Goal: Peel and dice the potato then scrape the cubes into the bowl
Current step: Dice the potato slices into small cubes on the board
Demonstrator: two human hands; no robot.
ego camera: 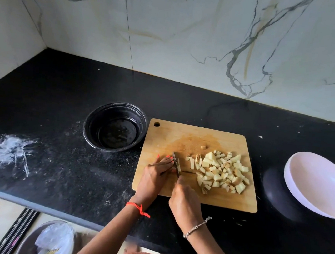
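A wooden cutting board [182, 136] lies on the black counter. A heap of pale potato cubes [222, 171] covers its right half, with a few uncut strips at the heap's left edge. My right hand [185, 200] grips the handle of a knife [176, 163], whose blade points away from me and stands on the board left of the cubes. Flat on the board to the left of the blade, my left hand [157, 174] has straight fingers whose tips touch the blade's side. Whether potato lies under those fingers is hidden.
A black bowl [95, 121] with some liquid stands just left of the board. A white bowl [303, 173] leans on a dark object at the right. White smears mark the counter at the left. A metal basin with a plastic bag [53, 238] sits on the floor.
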